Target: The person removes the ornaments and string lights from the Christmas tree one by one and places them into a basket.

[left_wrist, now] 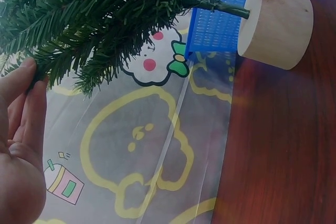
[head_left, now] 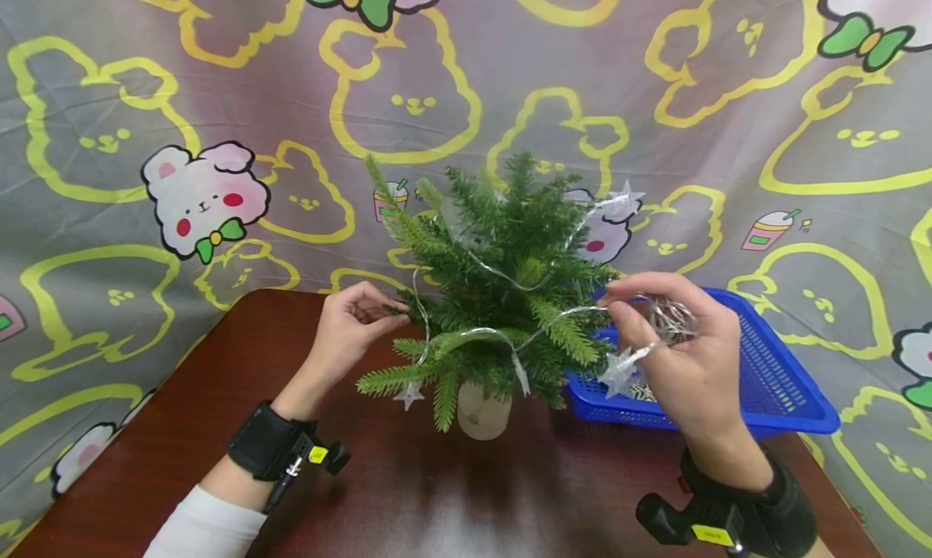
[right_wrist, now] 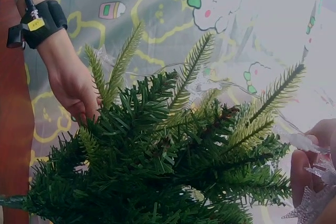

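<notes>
A small artificial Christmas tree [head_left: 510, 299] stands on a round wooden base [left_wrist: 278, 24]. Clear string lights [head_left: 502, 271] with star-shaped covers loop around its branches, one star [head_left: 628, 198] sticking out at the upper right. My left hand [head_left: 353, 323] pinches a branch tip on the tree's left side, as the left wrist view also shows. On the right side, my right hand [head_left: 688, 352] pinches the light string between thumb and forefinger, with a bunched coil of it [head_left: 668, 319] in the palm. Another star [head_left: 620, 372] dangles below that thumb.
A blue plastic basket [head_left: 794, 388] sits behind my right hand, with something small and pale inside, partly hidden. The dark wooden table [head_left: 349, 477] extends in front of the tree. A grey patterned cloth [head_left: 291, 97] hangs behind it.
</notes>
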{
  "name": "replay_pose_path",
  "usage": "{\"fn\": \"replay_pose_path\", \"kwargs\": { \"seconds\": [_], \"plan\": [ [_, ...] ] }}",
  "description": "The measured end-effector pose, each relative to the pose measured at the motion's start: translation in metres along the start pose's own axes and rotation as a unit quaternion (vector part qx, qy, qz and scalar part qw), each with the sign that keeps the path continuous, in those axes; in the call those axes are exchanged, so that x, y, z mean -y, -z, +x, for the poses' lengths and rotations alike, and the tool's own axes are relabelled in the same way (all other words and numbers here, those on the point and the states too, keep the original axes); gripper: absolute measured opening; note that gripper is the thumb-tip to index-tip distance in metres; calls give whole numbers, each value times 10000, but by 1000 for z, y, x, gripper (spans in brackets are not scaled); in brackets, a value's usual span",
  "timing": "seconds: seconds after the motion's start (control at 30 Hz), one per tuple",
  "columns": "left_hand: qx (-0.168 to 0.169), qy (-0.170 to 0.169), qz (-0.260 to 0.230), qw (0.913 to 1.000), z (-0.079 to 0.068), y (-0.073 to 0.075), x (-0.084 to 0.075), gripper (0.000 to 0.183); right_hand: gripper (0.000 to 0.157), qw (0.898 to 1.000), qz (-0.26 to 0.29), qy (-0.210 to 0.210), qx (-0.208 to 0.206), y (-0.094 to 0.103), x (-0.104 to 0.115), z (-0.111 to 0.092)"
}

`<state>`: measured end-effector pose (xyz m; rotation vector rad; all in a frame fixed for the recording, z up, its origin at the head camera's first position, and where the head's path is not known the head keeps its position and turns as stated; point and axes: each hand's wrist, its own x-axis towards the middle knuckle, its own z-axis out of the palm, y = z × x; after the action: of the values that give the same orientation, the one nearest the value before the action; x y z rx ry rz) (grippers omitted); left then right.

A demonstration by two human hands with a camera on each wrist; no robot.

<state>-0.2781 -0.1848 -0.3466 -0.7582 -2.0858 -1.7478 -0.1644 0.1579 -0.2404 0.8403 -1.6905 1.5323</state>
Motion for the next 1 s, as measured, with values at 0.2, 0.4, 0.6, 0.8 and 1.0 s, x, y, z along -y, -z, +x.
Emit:
{"fn": "replay_pose_path", "kwargs": {
  "seconds": [0.2,0.4,0.6,0.8,1.0],
  "plan": [
    [22,-116,-77,9999,-2,-1,-3,13,16,10000,-47,53,45,-1,2,2],
    [-98,-271,-72,9996,-3,-4,-6,15,13,9999,-147,37,-60,0,3,3],
    [-81,-410,-51,9991,-6,-4,-7,15,13,9998,138,16,-163,1,3,1],
    [70,-536,-60,9985,-10,-3,-11,14,10,9989,447,103,-58,2,2,2],
    [152,-653,-28,9977,-14,-3,-14,15,10,9989,434,115,-126,3,4,2]
  ]
}}
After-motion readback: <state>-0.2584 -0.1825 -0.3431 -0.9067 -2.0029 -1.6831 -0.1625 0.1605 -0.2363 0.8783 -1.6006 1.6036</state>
